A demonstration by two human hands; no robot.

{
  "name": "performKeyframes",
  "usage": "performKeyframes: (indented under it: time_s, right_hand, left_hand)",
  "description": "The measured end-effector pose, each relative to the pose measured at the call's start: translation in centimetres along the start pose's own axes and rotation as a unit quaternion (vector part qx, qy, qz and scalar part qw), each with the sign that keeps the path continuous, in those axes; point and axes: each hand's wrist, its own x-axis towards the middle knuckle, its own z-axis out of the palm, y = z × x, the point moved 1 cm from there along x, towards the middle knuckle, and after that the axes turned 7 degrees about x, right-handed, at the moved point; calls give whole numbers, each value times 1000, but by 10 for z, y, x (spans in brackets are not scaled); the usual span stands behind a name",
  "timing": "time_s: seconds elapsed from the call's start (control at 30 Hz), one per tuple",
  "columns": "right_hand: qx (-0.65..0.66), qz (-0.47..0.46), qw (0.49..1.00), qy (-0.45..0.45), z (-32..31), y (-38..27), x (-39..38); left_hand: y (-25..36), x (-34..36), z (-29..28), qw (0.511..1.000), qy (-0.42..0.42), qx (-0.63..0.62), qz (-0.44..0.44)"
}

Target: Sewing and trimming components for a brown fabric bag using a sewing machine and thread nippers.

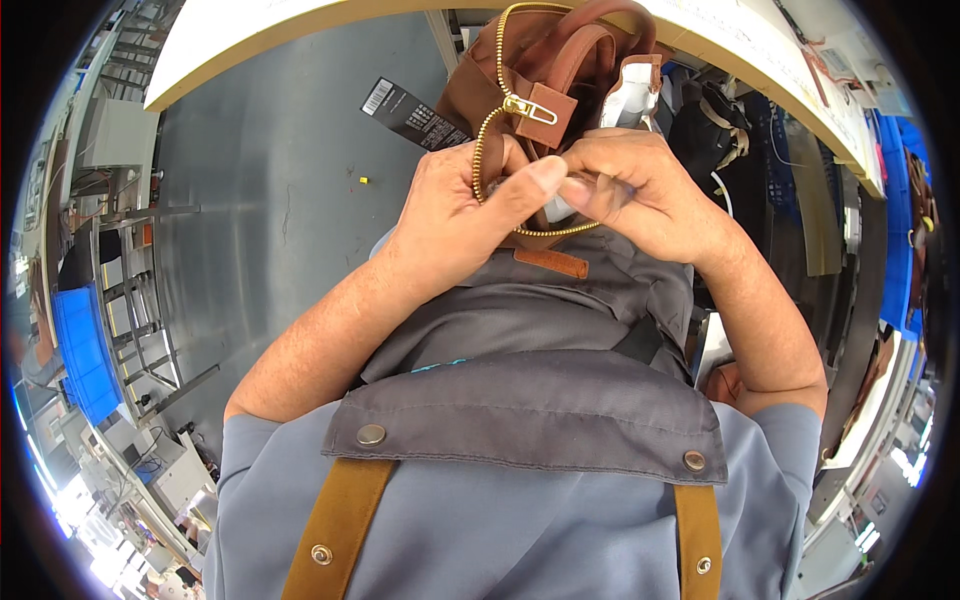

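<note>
A brown handbag [465, 92] with a gold-toothed zipper [480, 150] rests at my lap, its top unzipped. Both my hands meet at the bag's opening, thumbs close together. My left hand [455, 205] is closed, fingers curled in behind the zipper edge. Opposite it, my right hand [650, 190] is closed in a pinch, a little blurred. What the fingertips grip is hidden. Something white [558, 208] shows below the thumbs inside the opening. A gold zipper pull [530, 108] lies on a brown leather tab just above the hands.
A black printed tag [405, 112] hangs out left of the bag. The pale worktable edge [300, 32] curves across the top. Dark bags [705, 130] are beneath it at right. A blue bin [88, 350] stands far left. My grey apron [520, 410] covers my lap.
</note>
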Motion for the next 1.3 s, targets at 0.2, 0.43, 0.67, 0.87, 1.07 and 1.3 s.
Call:
performKeyframes:
  time_s: [0.2,0.43,0.67,0.87,1.07,1.3]
  right_hand:
    - [7,-37,998,50,6,6,1]
    - [55,-11,998,36,5,15,0]
    - [75,13,997,20,6,16,-1]
    - [115,53,992,3,-5,12,-6]
    - [9,109,994,-13,-16,-12,5]
    - [-231,-17,970,72,-5,-23,14]
  left_hand:
    - [-2,3,-4,999,-24,-15,27]
    - [8,0,-12,997,-67,38,20]
    - [12,-8,-8,995,-41,84,18]
    - [3,-19,-14,995,-46,91,-6]
    - [12,-8,-14,997,-51,64,14]
    - [13,-9,-12,999,14,19,-34]
